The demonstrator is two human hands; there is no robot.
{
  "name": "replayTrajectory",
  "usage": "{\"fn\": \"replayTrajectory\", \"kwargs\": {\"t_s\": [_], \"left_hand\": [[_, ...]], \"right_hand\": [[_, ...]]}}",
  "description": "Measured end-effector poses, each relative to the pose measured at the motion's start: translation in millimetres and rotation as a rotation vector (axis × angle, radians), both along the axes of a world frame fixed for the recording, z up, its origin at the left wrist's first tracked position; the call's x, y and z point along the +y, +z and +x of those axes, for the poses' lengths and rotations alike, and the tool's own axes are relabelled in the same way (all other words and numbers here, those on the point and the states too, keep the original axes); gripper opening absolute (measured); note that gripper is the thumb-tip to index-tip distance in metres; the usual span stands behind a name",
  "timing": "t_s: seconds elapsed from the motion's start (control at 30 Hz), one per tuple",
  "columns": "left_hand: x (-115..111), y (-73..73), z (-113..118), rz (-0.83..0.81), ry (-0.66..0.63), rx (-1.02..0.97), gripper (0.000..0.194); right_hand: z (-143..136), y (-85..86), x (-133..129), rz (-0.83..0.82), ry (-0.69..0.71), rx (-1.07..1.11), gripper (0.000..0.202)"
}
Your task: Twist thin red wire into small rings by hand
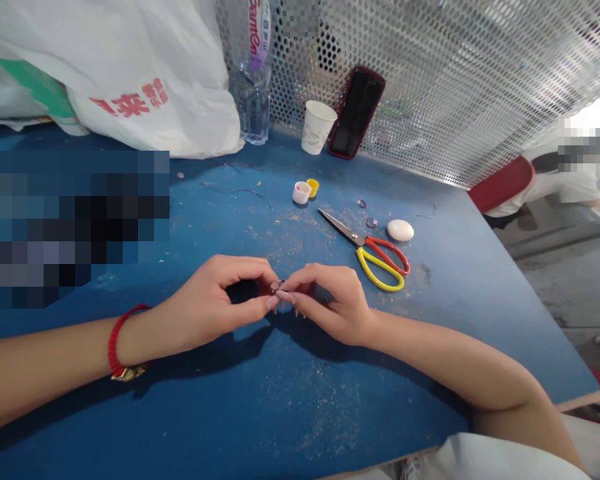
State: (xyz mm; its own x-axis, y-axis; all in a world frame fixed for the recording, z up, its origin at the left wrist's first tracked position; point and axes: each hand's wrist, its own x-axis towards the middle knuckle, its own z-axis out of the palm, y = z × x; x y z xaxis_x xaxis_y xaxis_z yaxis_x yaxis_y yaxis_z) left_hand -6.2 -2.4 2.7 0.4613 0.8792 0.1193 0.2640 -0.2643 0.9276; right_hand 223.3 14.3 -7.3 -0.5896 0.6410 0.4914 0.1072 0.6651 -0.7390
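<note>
Because the piece (276,285) is so small, only the fingertips work on it: the left hand (225,293) pinches it between thumb and forefinger, and the right hand (333,297) closes on it from the other side, its thumb nearly meeting the left one. The piece sits between them, just above the table (210,413); its exact shape is mostly hidden, though a pale bead and a dark band show. Both wrists lie low, probably to steady so fine a grip.

Beyond the right hand, the scissors (357,241) lie slightly open, handles towards the right, seemingly where that hand can reach them easily. Two loops (371,223) rest near the blades, beside a white egg-shaped thing (400,231). The white cap (301,193) and yellow cap (313,188) stand upright together, perhaps so that tiny parts cannot roll off; something pinkish shows in the white one. Loose thread (245,191) trails to their left. At the back, the phone (356,113) leans on the mesh (430,100), which props it up, next to the cup (318,130).
</note>
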Motion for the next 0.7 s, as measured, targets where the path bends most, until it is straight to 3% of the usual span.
{"fn": "replayTrajectory", "kwargs": {"t_s": [0.43, 0.7], "left_hand": [[-0.9, 1.4, 0.6, 0.014, -0.022, -0.012, 0.019], [-1.4, 2.8, 1.2, 0.012, -0.047, 0.018, 0.022]], "right_hand": [[-0.2, 0.9, 0.9, -0.087, 0.121, -0.046, 0.009], [-1.2, 4.5, 3.0, -0.249, 0.191, -0.039, 0.016]]}}
